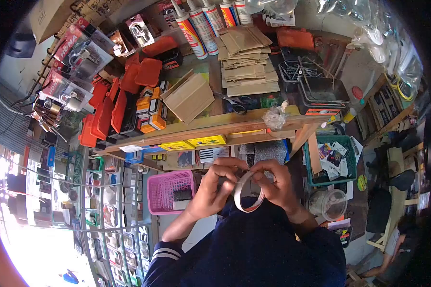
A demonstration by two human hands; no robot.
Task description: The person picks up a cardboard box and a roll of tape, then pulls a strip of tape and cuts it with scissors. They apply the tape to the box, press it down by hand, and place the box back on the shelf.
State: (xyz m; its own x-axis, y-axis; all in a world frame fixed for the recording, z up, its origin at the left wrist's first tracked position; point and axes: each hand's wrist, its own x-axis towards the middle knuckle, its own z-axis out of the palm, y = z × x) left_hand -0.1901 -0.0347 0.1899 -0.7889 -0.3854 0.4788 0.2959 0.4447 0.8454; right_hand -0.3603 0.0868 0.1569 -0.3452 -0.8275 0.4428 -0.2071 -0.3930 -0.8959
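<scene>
A thin, pale roll of tape hangs upright in front of my chest, its open ring facing partly toward me. My left hand is closed at the upper left of the roll, with the thumb and fingertips against its rim. On the other side, my right hand pinches the upper right edge of the ring. The fingertips of both hands nearly meet at the top. Whether a loose tape end lies between them is too small to tell.
Ahead stands a wooden bench with stacked flat cardboard, scissors and sealant tubes. A pink basket is at the left, a green crate and clear jar at the right. Another person's arm shows lower right.
</scene>
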